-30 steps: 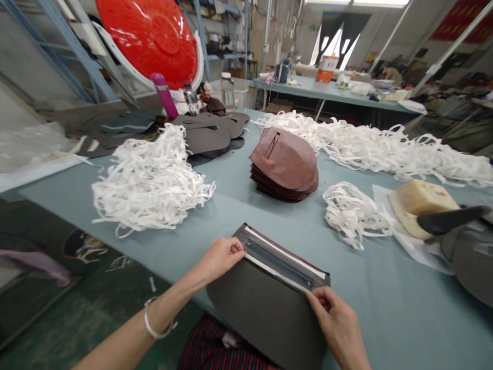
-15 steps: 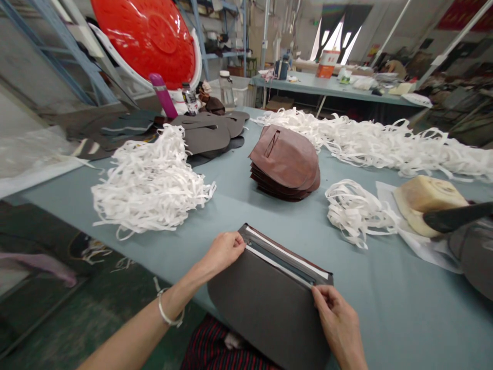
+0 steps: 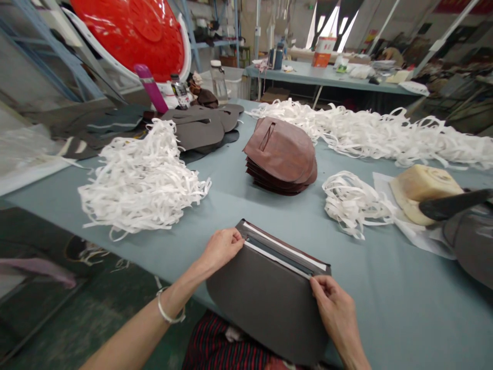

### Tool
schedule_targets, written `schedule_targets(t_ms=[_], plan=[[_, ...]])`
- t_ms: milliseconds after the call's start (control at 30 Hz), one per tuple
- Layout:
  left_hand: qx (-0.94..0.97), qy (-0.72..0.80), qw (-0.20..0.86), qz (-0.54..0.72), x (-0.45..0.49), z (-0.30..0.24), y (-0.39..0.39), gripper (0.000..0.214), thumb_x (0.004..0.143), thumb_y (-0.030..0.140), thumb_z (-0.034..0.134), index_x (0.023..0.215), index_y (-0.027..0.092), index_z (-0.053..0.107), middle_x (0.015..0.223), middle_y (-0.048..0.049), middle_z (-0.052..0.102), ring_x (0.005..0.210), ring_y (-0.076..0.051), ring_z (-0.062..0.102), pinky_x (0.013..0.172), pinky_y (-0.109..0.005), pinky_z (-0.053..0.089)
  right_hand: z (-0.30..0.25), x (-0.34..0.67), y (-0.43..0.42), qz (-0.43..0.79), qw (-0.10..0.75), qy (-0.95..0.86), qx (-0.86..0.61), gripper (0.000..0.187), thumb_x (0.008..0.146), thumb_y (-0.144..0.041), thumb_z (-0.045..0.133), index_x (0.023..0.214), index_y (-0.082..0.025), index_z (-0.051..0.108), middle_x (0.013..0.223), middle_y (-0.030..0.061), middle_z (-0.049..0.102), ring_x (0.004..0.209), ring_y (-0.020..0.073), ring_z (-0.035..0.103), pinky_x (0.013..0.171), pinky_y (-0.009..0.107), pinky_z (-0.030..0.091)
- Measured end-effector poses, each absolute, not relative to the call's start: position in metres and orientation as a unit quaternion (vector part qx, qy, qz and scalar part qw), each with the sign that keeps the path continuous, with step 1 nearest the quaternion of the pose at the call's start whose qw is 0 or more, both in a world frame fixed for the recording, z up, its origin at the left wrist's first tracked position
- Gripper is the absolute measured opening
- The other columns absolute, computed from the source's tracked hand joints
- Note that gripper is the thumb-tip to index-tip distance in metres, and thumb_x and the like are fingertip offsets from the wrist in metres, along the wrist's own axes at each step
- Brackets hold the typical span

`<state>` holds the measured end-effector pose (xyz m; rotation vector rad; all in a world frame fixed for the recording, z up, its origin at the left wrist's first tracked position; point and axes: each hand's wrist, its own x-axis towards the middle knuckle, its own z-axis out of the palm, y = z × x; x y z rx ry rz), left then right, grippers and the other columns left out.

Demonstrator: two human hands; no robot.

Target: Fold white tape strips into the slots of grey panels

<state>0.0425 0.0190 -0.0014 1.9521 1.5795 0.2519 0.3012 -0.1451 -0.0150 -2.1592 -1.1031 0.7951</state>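
A dark brown leather panel (image 3: 265, 303) with a straight slot and white tape strips along its top edge lies at the near edge of the grey-blue table (image 3: 385, 288). My left hand (image 3: 221, 246) pinches its upper left corner, fingers closed. My right hand (image 3: 333, 308) pinches the upper right corner at the end of the white strip, fingers closed too. The panel's rounded lower part hangs over the table edge above my lap.
A stack of reddish-brown leather pieces (image 3: 281, 162) sits mid-table. Heaps of white paper strips lie at left (image 3: 140, 180), right (image 3: 354, 203) and along the back (image 3: 385, 133). Dark leather pieces (image 3: 200, 128), a pink bottle (image 3: 150, 92), a red fan (image 3: 134, 31) and a yellow block (image 3: 421, 190) stand around.
Both hands keep their pinch on the panel's top corners; the right hand's fingers have slid slightly along the edge. The view has dipped a little.
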Motion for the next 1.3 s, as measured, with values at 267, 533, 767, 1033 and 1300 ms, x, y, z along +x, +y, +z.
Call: schedule_targets(t_ms=[267,533,767,1033,1300], plan=[[0.822,0.519,0.130,0.196,0.051,-0.016,-0.011,0.013,0.088,0.019,0.044,0.092,0.018,0.056,0.089,-0.0051,0.061,0.086,-0.019,0.056,0.079,-0.032,0.044,-0.014,0.300,-0.147,0.277,0.290,-0.420,-0.815,0.029,0.083,-0.044,0.047,0.072,-0.021,0.060,0.059,-0.0022,0.057,0.056,0.0140,0.051,0.055,0.023,0.034],[0.905,0.402,0.020,0.137,0.040,-0.025,-0.042,0.044,0.089,0.030,0.050,0.132,0.025,0.046,0.126,-0.0134,0.049,0.115,-0.028,0.046,0.097,-0.044,0.042,-0.011,0.297,-0.145,0.243,0.302,-0.387,-0.837,0.022,0.080,-0.035,0.051,0.064,-0.021,0.055,0.055,-0.0037,0.054,0.054,0.0127,0.049,0.054,0.022,0.032],[0.911,0.407,-0.019,0.070,0.047,-0.015,-0.049,0.056,0.084,0.043,0.056,0.138,0.035,0.039,0.132,-0.0155,0.042,0.115,-0.033,0.045,0.092,-0.048,0.043,-0.010,0.296,-0.146,0.256,0.296,-0.381,-0.838,0.020,0.079,-0.034,0.051,0.063,-0.021,0.055,0.053,-0.0046,0.052,0.052,0.0118,0.048,0.052,0.022,0.030],[0.918,0.387,0.018,0.082,0.071,-0.014,-0.058,0.052,0.088,0.044,0.049,0.132,0.017,0.048,0.129,-0.0172,0.049,0.122,-0.035,0.040,0.098,-0.050,0.039,-0.004,0.290,-0.141,0.204,0.234,-0.396,-0.864,0.016,0.076,-0.028,0.050,0.063,-0.022,0.055,0.054,-0.0040,0.056,0.053,0.0117,0.052,0.053,0.022,0.029],[0.925,0.372,0.042,0.065,0.103,-0.010,-0.072,0.053,0.083,0.042,0.058,0.131,0.020,0.049,0.124,-0.0184,0.051,0.120,-0.038,0.042,0.097,-0.054,0.039,-0.001,0.288,-0.138,0.165,0.188,-0.418,-0.874,0.011,0.077,-0.023,0.051,0.068,-0.021,0.057,0.056,-0.0034,0.056,0.051,0.0105,0.050,0.052,0.022,0.027]])
